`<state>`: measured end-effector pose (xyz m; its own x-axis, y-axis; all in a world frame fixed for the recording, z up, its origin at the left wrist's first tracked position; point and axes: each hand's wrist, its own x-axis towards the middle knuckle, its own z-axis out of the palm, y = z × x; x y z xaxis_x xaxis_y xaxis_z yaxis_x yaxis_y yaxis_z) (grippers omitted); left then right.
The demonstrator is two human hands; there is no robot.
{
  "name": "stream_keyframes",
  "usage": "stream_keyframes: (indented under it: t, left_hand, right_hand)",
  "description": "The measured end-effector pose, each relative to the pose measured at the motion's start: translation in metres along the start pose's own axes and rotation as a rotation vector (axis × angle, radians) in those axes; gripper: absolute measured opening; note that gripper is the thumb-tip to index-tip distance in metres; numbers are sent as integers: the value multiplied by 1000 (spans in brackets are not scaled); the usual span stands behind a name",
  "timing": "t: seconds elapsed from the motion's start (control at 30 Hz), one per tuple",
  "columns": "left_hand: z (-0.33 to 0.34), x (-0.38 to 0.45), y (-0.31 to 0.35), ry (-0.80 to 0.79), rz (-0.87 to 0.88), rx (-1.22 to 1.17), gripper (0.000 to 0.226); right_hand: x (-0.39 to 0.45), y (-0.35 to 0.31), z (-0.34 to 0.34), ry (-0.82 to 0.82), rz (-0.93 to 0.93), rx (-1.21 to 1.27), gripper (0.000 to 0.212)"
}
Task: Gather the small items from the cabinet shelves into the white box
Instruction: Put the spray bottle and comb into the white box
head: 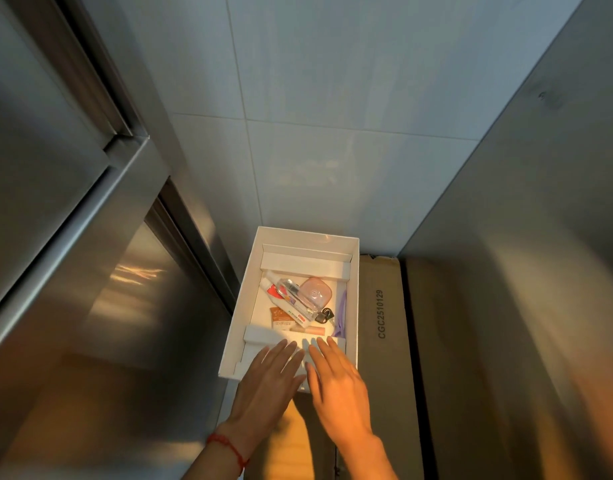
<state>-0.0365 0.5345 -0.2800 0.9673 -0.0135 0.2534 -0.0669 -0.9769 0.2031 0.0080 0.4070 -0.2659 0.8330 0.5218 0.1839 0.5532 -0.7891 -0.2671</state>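
Hands come first in our view: our left hand (pixel 267 382), with a red string bracelet (pixel 229 448) at the wrist, and our right hand (pixel 336 386) both reach forward side by side, fingers (pixel 291 349) straight and slightly spread, holding nothing, their tips lying over the near end of the white box (pixel 353 306). We cannot tell whether they press on the box or only hover above it. The white box sits open just ahead of us, between the steel cabinet (pixel 73 237) on our left and a brown carton (pixel 381 317) printed with a code on our right, the carton just beside the box wall. A folded white insert (pixel 263 336) lies across the near end of the box, under our fingertips. Beyond that we see the gathered small items in a loose pile: a slim pink tube (pixel 310 330) nearest, an orange sachet (pixel 280 317), a dark key (pixel 324 315), a purple piece (pixel 341 313) along the right wall, a white tube with a red patch (pixel 281 299), a clear bottle (pixel 291 289) lying across it, and a pink rounded case (pixel 314 291) farthest. Behind the box rises a pale tiled wall (pixel 333 98), and a steel panel (pixel 540 202) stands at far right.
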Motion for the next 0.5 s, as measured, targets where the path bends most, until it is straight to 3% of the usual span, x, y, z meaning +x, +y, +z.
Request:
stream_keyframes:
  t: [0.5]
  left_hand:
    - [1,-27,0,-211,-69,13,63]
  right_hand:
    - [-31,8,19,-67,-72,-42,37]
